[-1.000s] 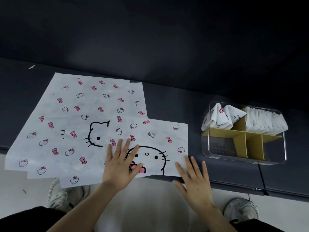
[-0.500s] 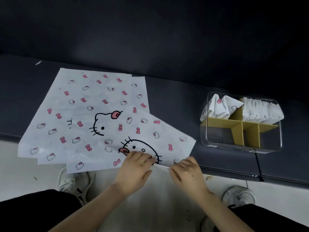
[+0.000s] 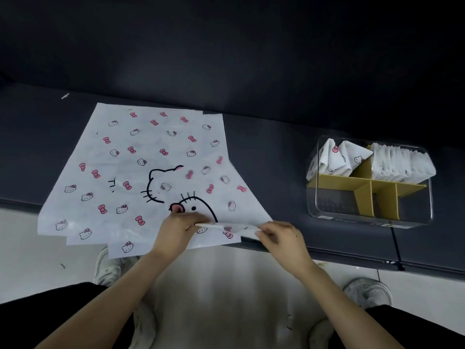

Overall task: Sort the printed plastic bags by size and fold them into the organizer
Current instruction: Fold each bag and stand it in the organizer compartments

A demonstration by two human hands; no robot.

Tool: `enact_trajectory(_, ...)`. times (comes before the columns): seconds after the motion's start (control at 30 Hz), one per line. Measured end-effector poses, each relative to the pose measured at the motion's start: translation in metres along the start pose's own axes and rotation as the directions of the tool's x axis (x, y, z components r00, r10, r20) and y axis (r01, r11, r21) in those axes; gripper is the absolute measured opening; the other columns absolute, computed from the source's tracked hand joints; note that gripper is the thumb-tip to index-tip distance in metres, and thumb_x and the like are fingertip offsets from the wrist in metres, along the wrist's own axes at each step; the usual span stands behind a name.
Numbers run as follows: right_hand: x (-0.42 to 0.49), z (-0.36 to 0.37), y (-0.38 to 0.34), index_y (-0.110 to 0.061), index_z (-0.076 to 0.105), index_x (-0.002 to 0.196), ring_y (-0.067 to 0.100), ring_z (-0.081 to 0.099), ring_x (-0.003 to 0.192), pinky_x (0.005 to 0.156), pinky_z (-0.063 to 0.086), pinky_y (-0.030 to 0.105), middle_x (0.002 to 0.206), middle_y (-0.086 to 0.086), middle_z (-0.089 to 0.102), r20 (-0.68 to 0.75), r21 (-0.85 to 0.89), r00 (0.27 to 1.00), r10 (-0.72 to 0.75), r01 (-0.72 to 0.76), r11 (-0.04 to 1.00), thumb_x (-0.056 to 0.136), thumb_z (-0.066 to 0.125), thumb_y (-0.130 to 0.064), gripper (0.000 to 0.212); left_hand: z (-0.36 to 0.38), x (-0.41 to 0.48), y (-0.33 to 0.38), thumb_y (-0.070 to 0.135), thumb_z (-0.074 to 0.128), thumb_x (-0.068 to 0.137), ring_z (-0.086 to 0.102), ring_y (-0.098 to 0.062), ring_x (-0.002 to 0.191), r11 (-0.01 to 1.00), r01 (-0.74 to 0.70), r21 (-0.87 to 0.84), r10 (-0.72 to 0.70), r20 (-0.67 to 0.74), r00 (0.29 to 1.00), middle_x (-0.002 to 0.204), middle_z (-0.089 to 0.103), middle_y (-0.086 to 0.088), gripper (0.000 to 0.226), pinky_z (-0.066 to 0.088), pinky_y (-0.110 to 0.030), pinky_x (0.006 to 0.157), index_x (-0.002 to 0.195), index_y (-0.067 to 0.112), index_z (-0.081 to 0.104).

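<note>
My left hand's grip (image 3: 180,229) and right hand's grip (image 3: 281,239) are both clamped on the top bag's (image 3: 226,195) near edge. The organizer (image 3: 370,187) sits at three o'clock on the bench (image 3: 274,152).

One view only, and it sat on the person's head, looking forward and steeply down. The wide lens bowed the dark table (image 3: 276,152) across the middle of the frame, its near edge curving from left to right. The camera stood close: both forearms reached up from the bottom corners, and the left hand (image 3: 176,231) and right hand (image 3: 281,238) met near the centre. Below the table edge the pale floor (image 3: 226,285) and a shoe (image 3: 367,292) showed, so the view dropped almost straight down at the bottom. The top of the frame held only dark wall (image 3: 226,46). With no second camera, nothing overlapped.
</note>
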State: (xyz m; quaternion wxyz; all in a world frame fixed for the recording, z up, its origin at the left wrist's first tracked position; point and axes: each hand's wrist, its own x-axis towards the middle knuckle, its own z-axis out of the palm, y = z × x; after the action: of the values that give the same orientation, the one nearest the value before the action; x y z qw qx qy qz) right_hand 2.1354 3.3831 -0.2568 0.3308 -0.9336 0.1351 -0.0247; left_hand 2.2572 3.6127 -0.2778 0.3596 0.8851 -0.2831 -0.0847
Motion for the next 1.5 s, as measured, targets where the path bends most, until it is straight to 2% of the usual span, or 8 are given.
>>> enact_trajectory(0.13,-0.003,-0.029,-0.027,-0.012,0.064,0.073,0.003,0.051,0.056,0.061,0.039,0.019,0.068,0.015,0.064,0.252,0.305,0.958,0.139,-0.215,0.928,0.089,0.062,-0.016,0.017,0.003,0.013,0.007,0.025,0.065,0.090,0.050,0.005,0.050,0.954,0.284,-0.096,-0.277,0.075,0.958,0.080,0.064,0.004,0.018,0.037,-0.016,0.052,0.084,0.009,0.071)
enact_trajectory(0.37,0.023,-0.073,-0.030,-0.019,0.069,0.105,0.012,0.069,0.090,0.076,0.052,0.022,0.100,0.000,0.074,0.520,0.606,0.842,0.146,-0.484,0.632,0.084,0.065,-0.023,0.021,0.007,0.014,0.000,0.030,0.058,0.093,0.020,-0.013,0.049,0.776,0.528,-0.344,-0.484,0.211,0.849,0.055,0.022,0.006,0.046,0.021,-0.016,0.041,0.062,0.015,0.029)
enact_trajectory(0.6,0.043,-0.013,0.010,0.000,0.068,0.095,0.020,0.071,0.074,0.064,0.058,0.029,0.090,0.011,0.073,0.325,0.740,0.741,0.588,-0.586,0.329,0.086,0.066,-0.008,0.012,0.006,0.018,-0.009,0.035,0.058,0.093,0.028,-0.011,0.053,0.779,0.536,-0.326,-0.495,0.205,0.844,0.059,0.034,0.002,0.045,0.022,-0.017,0.045,0.068,0.001,0.041)
enact_trajectory(0.77,0.062,0.024,0.020,0.022,0.054,0.080,0.019,0.051,0.067,0.062,0.042,0.033,0.088,0.038,0.061,0.164,0.651,0.688,0.707,-0.614,0.447,0.083,0.069,-0.014,0.040,0.003,0.018,-0.005,0.036,0.052,0.096,0.033,-0.012,0.054,0.772,0.531,-0.350,-0.506,0.167,0.846,0.060,0.040,-0.002,0.041,0.030,-0.022,0.053,0.074,0.001,0.055)
enact_trajectory(0.93,0.068,0.025,0.013,-0.014,0.029,0.051,0.018,0.031,0.054,0.049,0.023,0.027,0.044,-0.005,0.030,0.032,0.471,0.747,0.665,-0.598,0.649,0.086,0.063,-0.019,0.049,0.026,0.012,-0.001,0.020,0.057,0.094,0.044,-0.013,0.047,0.860,0.453,-0.237,-0.499,-0.199,0.843,0.053,0.054,0.000,0.019,0.034,-0.020,0.050,0.081,0.007,0.061)
enact_trajectory(1.23,0.086,0.027,0.012,-0.013,0.036,0.053,0.022,0.043,0.055,0.057,0.034,0.029,0.050,0.001,0.039,-0.022,0.235,0.811,0.585,-0.564,0.791,0.089,0.057,-0.026,0.044,0.051,0.017,0.001,0.009,0.037,0.085,0.038,-0.027,0.039,0.902,0.374,0.217,-0.236,-0.477,0.847,0.048,0.053,-0.006,0.025,0.034,-0.032,0.057,0.083,0.000,0.060)
enact_trajectory(1.4,0.094,0.027,0.015,-0.015,0.043,0.054,0.023,0.051,0.058,0.051,0.034,0.026,0.053,0.000,0.048,-0.004,0.242,0.776,0.630,-0.611,0.754,0.088,0.061,-0.033,0.042,0.055,0.016,-0.010,-0.005,0.048,0.070,0.053,-0.035,0.075,0.807,0.352,0.475,-0.120,-0.451,0.884,0.086,0.058,-0.019,0.045,0.037,-0.049,0.078,0.113,0.002,0.057)
enact_trajectory(1.5,0.098,0.028,0.016,-0.015,0.051,0.060,0.026,0.057,0.064,0.057,0.038,0.027,0.058,0.001,0.054,0.011,0.239,0.774,0.634,-0.617,0.750,0.087,0.061,-0.037,0.036,0.055,0.024,-0.014,-0.007,0.029,0.063,0.049,-0.042,0.104,0.865,0.014,0.501,0.146,-0.279,0.949,0.115,0.050,-0.021,0.061,0.023,-0.046,0.109,0.117,0.005,0.054)
